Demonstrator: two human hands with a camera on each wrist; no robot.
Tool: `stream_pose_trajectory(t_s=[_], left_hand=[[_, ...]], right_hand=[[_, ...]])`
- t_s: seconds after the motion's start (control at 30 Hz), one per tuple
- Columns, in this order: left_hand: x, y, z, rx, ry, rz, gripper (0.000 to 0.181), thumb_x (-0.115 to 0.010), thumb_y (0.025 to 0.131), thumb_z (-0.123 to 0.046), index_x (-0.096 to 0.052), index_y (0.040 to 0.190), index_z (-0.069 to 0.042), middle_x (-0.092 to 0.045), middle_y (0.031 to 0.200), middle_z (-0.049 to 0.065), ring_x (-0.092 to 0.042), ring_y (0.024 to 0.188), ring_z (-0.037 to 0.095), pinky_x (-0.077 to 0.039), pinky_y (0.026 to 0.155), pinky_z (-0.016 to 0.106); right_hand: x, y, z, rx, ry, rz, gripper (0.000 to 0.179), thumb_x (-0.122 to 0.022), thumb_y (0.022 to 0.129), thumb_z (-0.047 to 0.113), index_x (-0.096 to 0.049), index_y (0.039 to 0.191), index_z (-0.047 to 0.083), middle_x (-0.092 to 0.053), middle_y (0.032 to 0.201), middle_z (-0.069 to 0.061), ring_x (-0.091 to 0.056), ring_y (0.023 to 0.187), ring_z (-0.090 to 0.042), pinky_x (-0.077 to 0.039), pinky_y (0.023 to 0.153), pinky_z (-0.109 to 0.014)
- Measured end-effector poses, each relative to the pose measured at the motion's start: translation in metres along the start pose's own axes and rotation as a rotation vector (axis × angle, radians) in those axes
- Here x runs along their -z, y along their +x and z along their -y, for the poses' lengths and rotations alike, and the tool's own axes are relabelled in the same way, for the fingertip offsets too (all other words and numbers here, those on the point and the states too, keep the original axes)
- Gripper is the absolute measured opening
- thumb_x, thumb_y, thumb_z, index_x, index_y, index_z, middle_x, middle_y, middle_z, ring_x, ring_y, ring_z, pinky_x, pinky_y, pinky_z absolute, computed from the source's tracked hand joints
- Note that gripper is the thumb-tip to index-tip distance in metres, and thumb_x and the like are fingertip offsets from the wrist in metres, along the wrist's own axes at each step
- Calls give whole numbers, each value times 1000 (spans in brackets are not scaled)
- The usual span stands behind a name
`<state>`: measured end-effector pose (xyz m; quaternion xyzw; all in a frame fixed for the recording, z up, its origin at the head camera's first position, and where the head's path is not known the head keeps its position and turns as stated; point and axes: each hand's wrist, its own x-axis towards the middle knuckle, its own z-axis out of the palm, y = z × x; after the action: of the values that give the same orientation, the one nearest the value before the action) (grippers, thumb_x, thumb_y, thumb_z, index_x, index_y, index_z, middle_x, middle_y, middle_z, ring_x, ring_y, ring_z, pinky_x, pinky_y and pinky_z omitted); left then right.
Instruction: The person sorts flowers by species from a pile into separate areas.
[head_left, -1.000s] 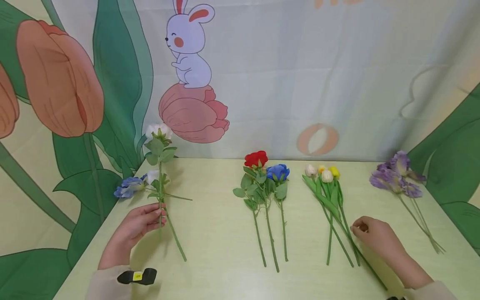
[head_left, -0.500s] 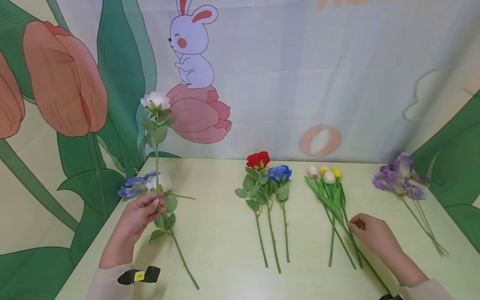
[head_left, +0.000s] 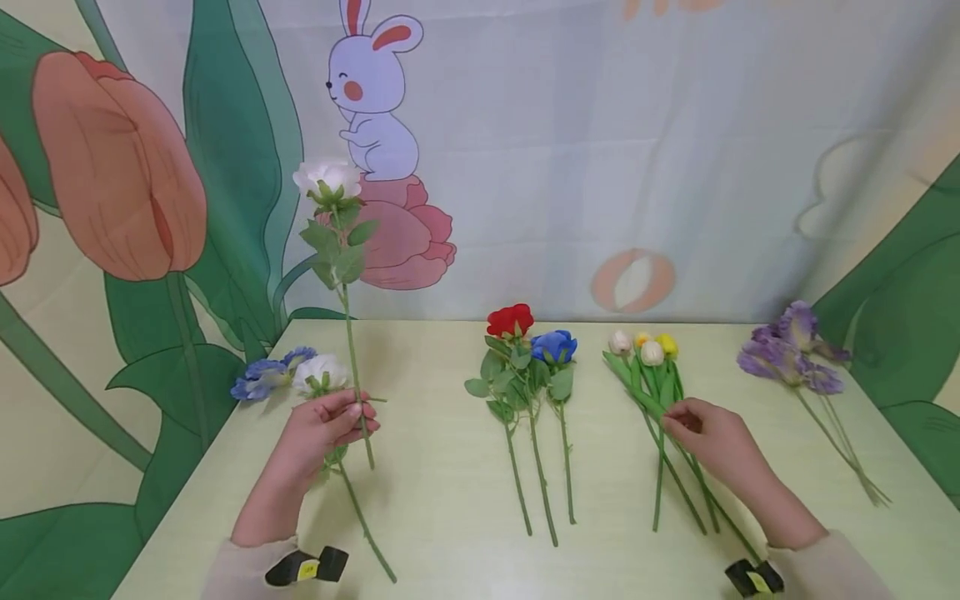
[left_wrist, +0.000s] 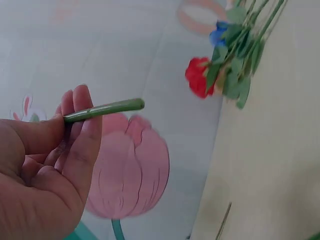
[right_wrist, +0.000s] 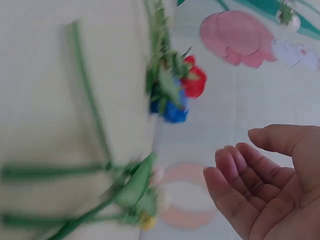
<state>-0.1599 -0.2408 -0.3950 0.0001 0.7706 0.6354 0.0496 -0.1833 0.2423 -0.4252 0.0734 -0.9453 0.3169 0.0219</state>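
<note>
My left hand pinches the stem of a white rose between thumb and fingers, holding it upright over the left side of the table. In the left wrist view the cut end of its green stem sticks out past the fingers. Behind that hand a second white rose lies on the table, partly hidden, beside blue ruffled flowers. My right hand hovers by several tulips, overlapping their stems. The right wrist view shows its fingers loosely bent with nothing between them.
At mid-table lie a red rose and a blue rose with leafy stems. Purple ruffled flowers lie at the right edge. A printed cloth backdrop hangs behind the table's far edge.
My left hand has lifted the white rose off the others and carried it right, its bloom rising. The right hand has moved slightly left and up over the tulip stems.
</note>
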Motion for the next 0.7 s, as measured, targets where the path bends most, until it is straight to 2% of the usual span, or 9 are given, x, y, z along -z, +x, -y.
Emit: stream_pose_trajectory(t_s=[0.17, 0.27, 0.4, 0.5, 0.7], left_hand=[[-38, 6, -6, -45, 24, 108, 31, -51, 105, -1, -56, 128, 19, -77, 103, 10, -73, 87, -1, -61, 89, 24], [-64, 10, -6, -63, 30, 183, 27, -52, 104, -1, -59, 123, 17, -77, 107, 19, -73, 89, 1, -61, 90, 28], [-97, 14, -5, -78, 41, 271, 24, -55, 103, -3, -63, 118, 14, -76, 109, 24, -73, 90, 4, -61, 86, 30], [-117, 17, -5, -84, 47, 320, 23, -56, 103, -3, -65, 117, 13, -75, 109, 27, -74, 90, 8, -61, 82, 29], [-140, 21, -4, -106, 36, 372, 23, -56, 102, -2, -66, 117, 13, -73, 109, 31, -77, 92, 15, -62, 81, 29]], right_hand=[[-11, 12, 43, 45, 164, 12, 25, -64, 102, 21, -70, 115, 0, -75, 97, -11, -67, 84, -17, -55, 68, -25], [-20, 18, 68, 97, 277, 46, 26, -64, 102, 19, -69, 118, -1, -75, 102, -14, -69, 85, -17, -59, 72, -23], [-35, 26, 98, 168, 397, 116, 30, -63, 102, 18, -68, 122, -4, -74, 108, -20, -70, 87, -17, -62, 77, -29], [-47, 31, 115, 178, 447, 156, 35, -64, 101, 20, -67, 126, -4, -74, 110, -22, -72, 90, -21, -63, 80, -34], [-61, 36, 128, 135, 540, 160, 36, -65, 101, 22, -66, 127, -3, -73, 116, -23, -73, 98, -28, -62, 85, -35]])
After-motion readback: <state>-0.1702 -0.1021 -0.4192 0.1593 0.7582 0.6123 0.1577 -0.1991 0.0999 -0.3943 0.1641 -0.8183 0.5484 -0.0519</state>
